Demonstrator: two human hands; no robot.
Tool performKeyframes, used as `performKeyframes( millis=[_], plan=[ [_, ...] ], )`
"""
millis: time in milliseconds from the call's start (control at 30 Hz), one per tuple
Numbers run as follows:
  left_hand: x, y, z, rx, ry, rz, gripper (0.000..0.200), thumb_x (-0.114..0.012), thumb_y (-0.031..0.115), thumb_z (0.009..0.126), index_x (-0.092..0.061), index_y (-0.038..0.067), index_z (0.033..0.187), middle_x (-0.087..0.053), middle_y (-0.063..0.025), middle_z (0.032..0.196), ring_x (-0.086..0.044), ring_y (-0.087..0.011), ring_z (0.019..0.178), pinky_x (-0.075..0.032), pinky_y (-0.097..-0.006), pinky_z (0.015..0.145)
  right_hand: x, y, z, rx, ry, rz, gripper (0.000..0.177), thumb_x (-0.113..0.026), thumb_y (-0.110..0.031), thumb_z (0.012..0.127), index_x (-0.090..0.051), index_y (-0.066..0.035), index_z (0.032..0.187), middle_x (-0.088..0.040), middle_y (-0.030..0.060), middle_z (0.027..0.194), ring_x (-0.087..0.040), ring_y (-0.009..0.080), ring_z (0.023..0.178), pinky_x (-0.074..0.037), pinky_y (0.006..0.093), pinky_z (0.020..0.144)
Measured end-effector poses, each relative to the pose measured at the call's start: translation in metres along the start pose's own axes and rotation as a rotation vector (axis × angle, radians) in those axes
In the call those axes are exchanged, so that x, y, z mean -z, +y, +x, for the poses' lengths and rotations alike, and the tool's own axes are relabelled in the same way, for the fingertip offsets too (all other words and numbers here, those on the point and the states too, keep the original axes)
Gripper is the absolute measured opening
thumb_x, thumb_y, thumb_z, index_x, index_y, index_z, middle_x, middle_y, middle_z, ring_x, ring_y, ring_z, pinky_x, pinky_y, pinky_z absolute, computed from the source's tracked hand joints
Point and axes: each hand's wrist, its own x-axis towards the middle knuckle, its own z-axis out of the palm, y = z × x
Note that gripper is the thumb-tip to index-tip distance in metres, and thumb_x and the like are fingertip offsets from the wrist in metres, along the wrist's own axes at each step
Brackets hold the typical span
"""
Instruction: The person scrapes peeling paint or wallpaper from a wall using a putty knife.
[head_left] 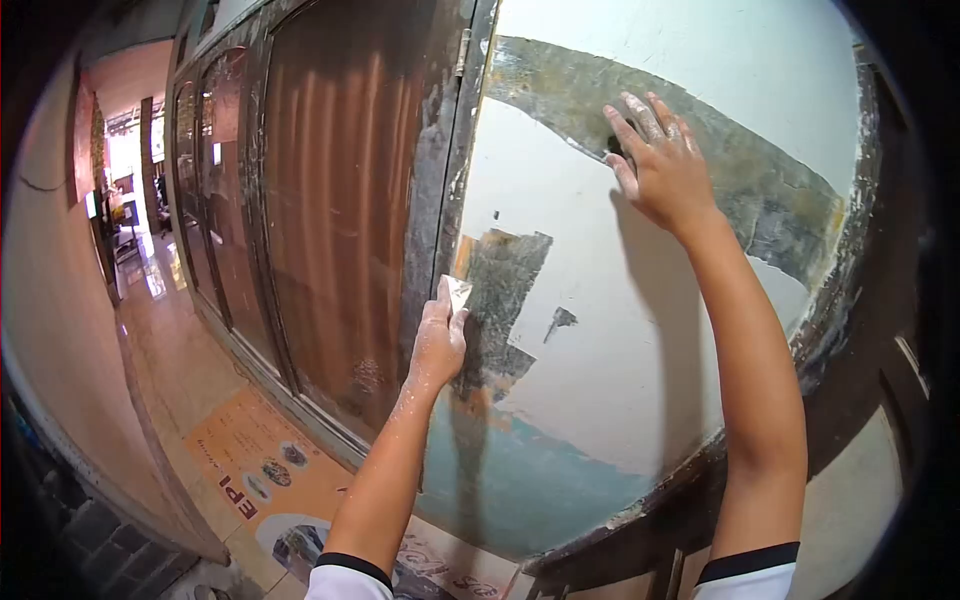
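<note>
My left hand (438, 340) is closed around a small scraper (457, 293); its pale, triangular blade shows above the fingers and its handle is hidden. The blade is at the left edge of a peeling panel (590, 370), beside a dark bare patch (505, 290). Higher up to the right, my right hand (660, 160) has its fingers spread against the panel, over a grey-green stripped band (770, 190). White dust coats the fingers of both hands. White paint still covers much of the panel, with pale blue-green at its bottom.
Left of the panel stands a dark wooden frame with a glass pane (340, 200) and brown curtain behind it. A printed orange banner (255, 450) lies on the floor. Along the left, a wall (60, 300) borders a tiled passage (165, 340). Dark timber edges the panel's right side.
</note>
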Motion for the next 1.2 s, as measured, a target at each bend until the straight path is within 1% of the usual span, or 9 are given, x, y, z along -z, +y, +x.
performKeyframes(
  millis=[67,167,267,300,467,567,967,1167,1200],
  plan=[
    [0.002,-0.004,-0.003,0.021,0.003,0.074,0.062,-0.062,0.02,0.104,-0.039,0.009,0.16,-0.063,-0.022,0.12,-0.063,-0.0443,0.11,-0.05,-0.0485,0.095,-0.013,-0.011,0.005,-0.017,-0.011,0.007,0.057,-0.055,-0.042,0.103,-0.048,-0.025,0.156,-0.04,0.0045,0.166,-0.029,0.0314,0.156,-0.024,0.0571,0.126],
    [0.006,-0.001,0.009,0.0,0.046,0.153,0.058,-0.064,0.017,0.103,-0.044,0.003,0.156,-0.065,-0.0209,0.106,-0.065,-0.0374,0.097,-0.051,-0.0421,0.088,-0.037,-0.03,0.01,-0.044,-0.011,-0.024,0.06,-0.052,-0.053,0.101,-0.046,-0.032,0.158,-0.035,-0.0017,0.17,-0.022,0.0293,0.16,-0.009,0.0645,0.128],
    [0.002,-0.013,0.027,-0.029,0.082,0.174,0.055,-0.064,0.024,0.103,-0.05,0.012,0.154,-0.065,-0.017,0.105,-0.066,-0.0383,0.095,-0.053,-0.0462,0.084,-0.043,-0.05,0.012,-0.19,-0.016,-0.106,0.064,-0.054,-0.063,0.095,-0.042,-0.048,0.157,-0.027,-0.0091,0.173,-0.018,0.0262,0.162,-0.001,0.0688,0.126],
    [0.001,-0.019,0.032,-0.038,0.081,0.192,0.055,-0.064,0.03,0.103,-0.05,0.019,0.155,-0.064,-0.0145,0.11,-0.067,-0.0405,0.098,-0.054,-0.0506,0.083,-0.044,-0.05,0.017,-0.184,-0.012,-0.102,0.064,-0.054,-0.063,0.095,-0.042,-0.048,0.157,-0.027,-0.0091,0.173,-0.018,0.0262,0.162,-0.001,0.0688,0.126],
    [-0.014,-0.046,0.06,-0.15,0.165,0.102,0.047,-0.064,0.027,0.103,-0.059,0.02,0.149,-0.062,-0.013,0.103,-0.066,-0.0378,0.089,-0.053,-0.0477,0.077,-0.05,-0.048,0.009,-0.18,0.084,-0.116,0.062,-0.06,-0.056,0.094,-0.047,-0.049,0.154,-0.032,-0.0099,0.171,-0.023,0.0232,0.16,-0.004,0.0631,0.129],
    [-0.007,-0.041,0.062,-0.159,0.104,0.116,0.049,-0.067,0.017,0.102,-0.057,0.013,0.15,-0.058,-0.0149,0.091,-0.06,-0.0321,0.081,-0.05,-0.0389,0.077,-0.062,-0.041,0.006,-0.133,0.169,-0.112,0.061,-0.061,-0.057,0.094,-0.049,-0.048,0.152,-0.037,-0.0109,0.168,-0.027,0.0213,0.158,-0.009,0.0641,0.128],
    [-0.012,-0.064,0.065,-0.301,0.152,0.11,0.046,-0.07,0.013,0.099,-0.064,0.012,0.144,-0.054,-0.0149,0.087,-0.057,-0.031,0.074,-0.05,-0.0389,0.07,-0.068,-0.032,0.007,-0.057,0.255,-0.19,0.06,-0.062,-0.057,0.095,-0.05,-0.046,0.153,-0.038,-0.0129,0.168,-0.029,0.022,0.158,-0.012,0.0614,0.128],
    [-0.005,-0.057,0.062,-0.197,0.056,0.204,0.054,-0.07,0.011,0.095,-0.064,0.029,0.145,-0.055,-0.0148,0.1,-0.065,-0.0349,0.082,-0.054,-0.04,0.077,-0.07,-0.032,0.005,-0.051,0.252,-0.204,0.059,-0.06,-0.053,0.096,-0.049,-0.045,0.154,-0.037,-0.0111,0.168,-0.028,0.0241,0.158,-0.013,0.0624,0.128],
    [-0.006,-0.061,0.061,-0.227,0.033,0.222,0.063,-0.068,0.011,0.091,-0.059,0.033,0.149,-0.054,-0.0161,0.108,-0.066,-0.0383,0.082,-0.056,-0.0453,0.075,-0.068,-0.034,0.005,-0.04,0.231,-0.207,0.06,-0.06,-0.052,0.096,-0.049,-0.044,0.154,-0.036,-0.0106,0.169,-0.028,0.0243,0.158,-0.013,0.0629,0.127]
  ],
)
